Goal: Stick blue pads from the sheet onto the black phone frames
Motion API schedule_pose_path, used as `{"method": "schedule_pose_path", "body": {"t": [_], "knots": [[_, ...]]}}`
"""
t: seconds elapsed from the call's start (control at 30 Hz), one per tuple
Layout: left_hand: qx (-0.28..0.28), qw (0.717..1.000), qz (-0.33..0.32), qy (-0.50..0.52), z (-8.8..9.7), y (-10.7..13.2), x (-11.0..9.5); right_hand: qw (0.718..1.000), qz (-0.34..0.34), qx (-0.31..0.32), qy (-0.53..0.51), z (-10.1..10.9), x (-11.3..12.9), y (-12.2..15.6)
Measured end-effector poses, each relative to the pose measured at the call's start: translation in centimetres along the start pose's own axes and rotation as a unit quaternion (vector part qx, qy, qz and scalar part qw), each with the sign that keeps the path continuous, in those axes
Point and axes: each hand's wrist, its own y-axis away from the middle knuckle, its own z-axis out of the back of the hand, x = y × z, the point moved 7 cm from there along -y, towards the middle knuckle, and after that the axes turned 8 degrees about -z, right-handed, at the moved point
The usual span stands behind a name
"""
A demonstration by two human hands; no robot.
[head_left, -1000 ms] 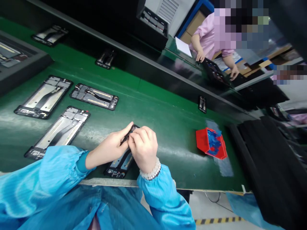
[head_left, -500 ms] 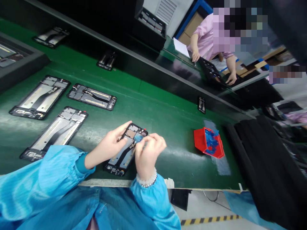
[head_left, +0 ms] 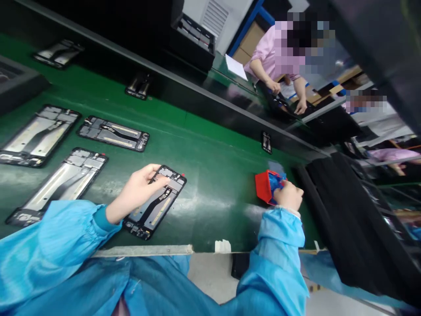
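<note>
My left hand (head_left: 141, 188) grips the upper left side of an opened phone (head_left: 158, 206), its thumb lying across the inner parts. The phone rests near the front edge of the green bench, tilted to the right, with a black ribbon cable down its middle. Far to the right, my right hand (head_left: 289, 195) reaches into a small red bin (head_left: 263, 186). Blue pieces of film (head_left: 274, 181) fill that bin. The right fingertips are down among the blue pieces, partly hidden, so what they pinch cannot be made out.
Left of my hands lie several more opened phones, the nearest one (head_left: 59, 184) partly under my sleeve. A small phone (head_left: 266, 142) lies by the bench's back ledge. Black cloth (head_left: 345, 219) drapes over the right side. Across the ledge, a co-worker in pink (head_left: 263, 52) handles a dark tray.
My right hand has left the phone and moved right into the red bin. The blue piece on the phone's upper part is gone. My left hand still holds the phone.
</note>
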Motion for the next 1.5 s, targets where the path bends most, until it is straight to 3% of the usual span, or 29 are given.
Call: {"method": "schedule_pose_path", "body": {"t": [0.07,0.17,0.23,0.3,0.37,0.43,0.67,0.83,0.9,0.97,1.0,1.07,1.13,1.17,1.27,1.3,1.37,1.5], "knots": [[0.002,1.000,-0.005,0.014,-0.1,0.0,-0.1,0.998,0.054,-0.025,-0.036,1.0,2.0,2.7],[0.009,1.000,-0.015,0.025,-0.3,-0.1,0.1,0.976,0.182,-0.049,-0.113,2.8,7.0,10.3],[0.031,0.999,-0.015,0.030,-0.8,-0.1,0.4,0.937,0.313,-0.001,-0.156,2.8,11.4,16.8],[0.060,0.997,-0.018,0.048,-1.3,-0.1,0.5,0.879,0.439,0.045,-0.183,2.4,15.4,22.9],[0.087,0.994,-0.025,0.066,-1.7,0.0,0.5,0.827,0.527,0.064,-0.183,1.6,18.1,26.8],[0.097,0.992,-0.035,0.067,-1.8,0.1,0.4,0.808,0.565,0.055,-0.160,0.8,19.4,27.9],[0.102,0.993,-0.058,0.026,-1.2,0.1,0.1,0.787,0.608,0.037,-0.093,1.0,20.1,26.3],[0.116,0.991,-0.057,0.029,-1.4,0.3,0.6,0.719,0.690,0.057,-0.065,1.0,20.7,26.1],[0.118,0.990,-0.054,0.055,-1.7,0.4,0.6,0.704,0.702,0.069,-0.085,1.1,20.6,25.8],[0.111,0.989,-0.047,0.088,-1.7,0.3,0.3,0.710,0.683,0.082,-0.147,1.7,20.1,25.5],[0.101,0.988,-0.042,0.105,-1.6,0.3,0.0,0.728,0.651,0.095,-0.191,2.0,19.6,25.3],[0.064,0.988,-0.037,0.137,-0.9,0.1,-0.5,0.784,0.529,0.151,-0.286,1.9,18.2,24.7],[0.017,0.984,-0.038,0.171,-0.1,-0.2,-1.1,0.816,0.365,0.274,-0.354,0.1,16.2,24.9],[-0.003,0.982,-0.036,0.187,0.3,-0.2,-1.2,0.805,0.290,0.358,-0.372,-1.3,15.2,25.8],[-0.034,0.976,-0.013,0.216,0.7,-0.3,-1.0,0.706,0.140,0.587,-0.371,-4.7,13.4,29.8],[-0.038,0.975,-0.003,0.217,0.8,-0.3,-0.9,0.681,0.113,0.623,-0.367,-5.1,13.1,30.6],[-0.049,0.976,0.018,0.209,1.0,-0.3,-0.6,0.660,0.092,0.647,-0.370,-5.4,13.1,31.1],[-0.075,0.978,0.056,0.185,2.0,-0.8,-0.6,0.618,0.103,0.704,-0.334,-6.2,15.5,28.9]]}}
